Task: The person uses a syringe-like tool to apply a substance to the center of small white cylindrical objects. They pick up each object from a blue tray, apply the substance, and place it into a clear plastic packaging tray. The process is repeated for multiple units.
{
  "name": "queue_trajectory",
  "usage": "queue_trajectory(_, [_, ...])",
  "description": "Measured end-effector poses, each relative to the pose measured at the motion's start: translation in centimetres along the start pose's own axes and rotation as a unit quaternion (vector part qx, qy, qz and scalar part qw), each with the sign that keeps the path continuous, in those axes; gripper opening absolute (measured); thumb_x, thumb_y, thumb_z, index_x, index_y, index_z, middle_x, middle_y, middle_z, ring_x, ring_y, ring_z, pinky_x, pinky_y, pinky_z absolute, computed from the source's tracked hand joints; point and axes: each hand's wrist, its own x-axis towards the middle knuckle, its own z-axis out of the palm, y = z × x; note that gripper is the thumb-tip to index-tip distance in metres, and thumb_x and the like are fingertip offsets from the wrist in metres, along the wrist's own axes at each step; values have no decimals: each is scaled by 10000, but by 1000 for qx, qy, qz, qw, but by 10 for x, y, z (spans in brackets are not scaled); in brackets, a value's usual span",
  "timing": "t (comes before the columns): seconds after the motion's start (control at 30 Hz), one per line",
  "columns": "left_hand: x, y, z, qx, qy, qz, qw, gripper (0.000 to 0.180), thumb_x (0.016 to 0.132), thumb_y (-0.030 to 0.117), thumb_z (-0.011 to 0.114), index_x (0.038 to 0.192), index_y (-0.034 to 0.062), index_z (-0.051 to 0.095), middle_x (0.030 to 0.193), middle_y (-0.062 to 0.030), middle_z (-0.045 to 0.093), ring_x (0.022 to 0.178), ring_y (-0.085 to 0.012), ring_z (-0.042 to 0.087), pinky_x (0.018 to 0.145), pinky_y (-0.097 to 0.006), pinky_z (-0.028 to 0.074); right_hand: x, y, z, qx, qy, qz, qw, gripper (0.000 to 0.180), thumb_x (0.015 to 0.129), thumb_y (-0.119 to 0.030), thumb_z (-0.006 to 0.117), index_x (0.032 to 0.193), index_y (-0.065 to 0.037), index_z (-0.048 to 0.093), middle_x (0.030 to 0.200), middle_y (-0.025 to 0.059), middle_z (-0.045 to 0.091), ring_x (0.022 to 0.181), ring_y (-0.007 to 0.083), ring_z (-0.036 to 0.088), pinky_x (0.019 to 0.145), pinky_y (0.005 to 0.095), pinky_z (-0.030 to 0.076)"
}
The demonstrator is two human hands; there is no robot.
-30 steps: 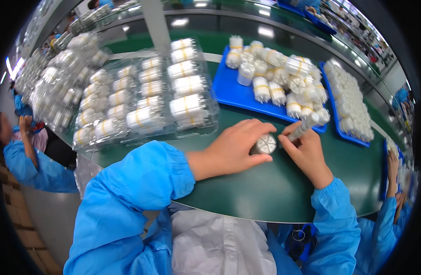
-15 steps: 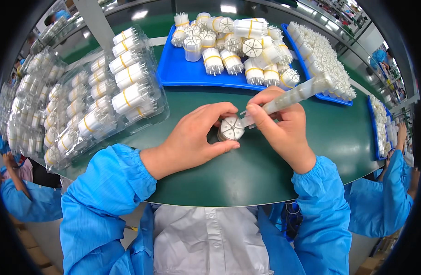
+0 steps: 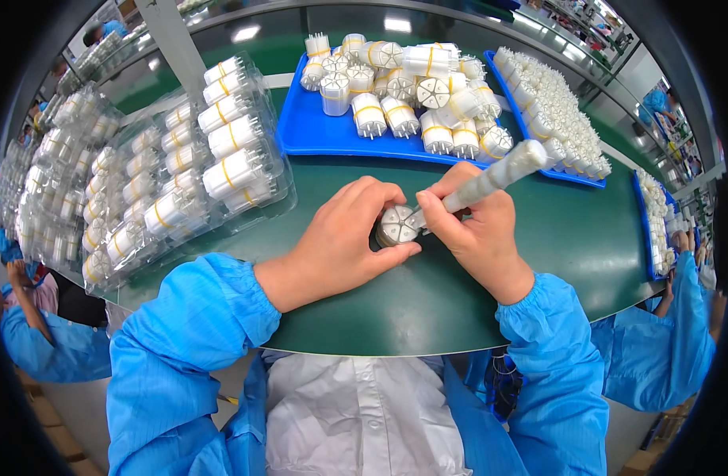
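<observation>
My left hand point(image 3: 344, 234) is closed round the side of a short round part point(image 3: 398, 224), thumb in front and fingers behind. The part has a pale end face split into wedges and stands upright just above the green table. A stick-like tool with a pale, wrapped-looking handle point(image 3: 499, 175) is pinched between the thumb and fingers of my right hand point(image 3: 479, 234). Its handle slants up to the right. The narrow tip meets the right edge of the part's face; what kind of tool it is cannot be made out.
Ahead, a blue tray point(image 3: 332, 141) holds a heap of white cylinders bound with yellow bands. Clear plastic trays point(image 3: 281, 194) of similar cylinders stack at left. Another blue tray point(image 3: 574, 181) carries many small white parts. A co-worker's blue sleeve point(image 3: 657, 349) shows at right.
The tool's tip has come left onto the part's face, and my right hand has drawn closer to the part. My left hand keeps its hold, shifted only slightly.
</observation>
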Motion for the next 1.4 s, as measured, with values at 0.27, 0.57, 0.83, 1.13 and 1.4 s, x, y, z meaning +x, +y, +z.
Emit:
queue_trajectory(0.27, [-3,0,3,-81,12,9,997,586,777,75,764,1292,30,488,1172,-143,614,1058,-292,625,875,-381,564,2,1,-3,-2,16,18,1000,142,869,-107,760,835,-19,653,714,23,624,606,72,548,538,242,435])
queue_trajectory(0.57, [2,-2,2,33,-17,0,999,613,749,156,849,1265,47,537,1120,-118,609,879,-256,604,758,-354,513,0,0,2,36,7,77,996,147,881,-122,755,840,-21,657,739,23,629,607,76,552,542,247,432])
queue_trajectory(0.83, [-4,-4,8,-67,21,17,997,675,778,164,815,1337,25,462,1158,-151,623,1030,-309,621,854,-397,531,1,1,-3,39,9,82,996,122,891,-113,743,853,-32,660,744,18,622,610,64,539,536,245,420])
queue_trajectory(1.13, [0,2,4,17,-13,-12,1000,702,774,138,803,1367,30,444,1194,-158,613,1072,-301,620,877,-379,523,-3,3,-3,48,16,79,996,131,892,-117,748,872,-25,658,736,3,619,618,57,535,542,240,422])
queue_trajectory(1.4, [-3,-3,9,-55,5,20,998,697,772,100,770,1377,26,432,1196,-183,623,1079,-318,634,911,-406,517,1,1,-5,60,-2,110,992,125,899,-116,736,850,-21,671,743,9,621,625,62,543,549,242,429])
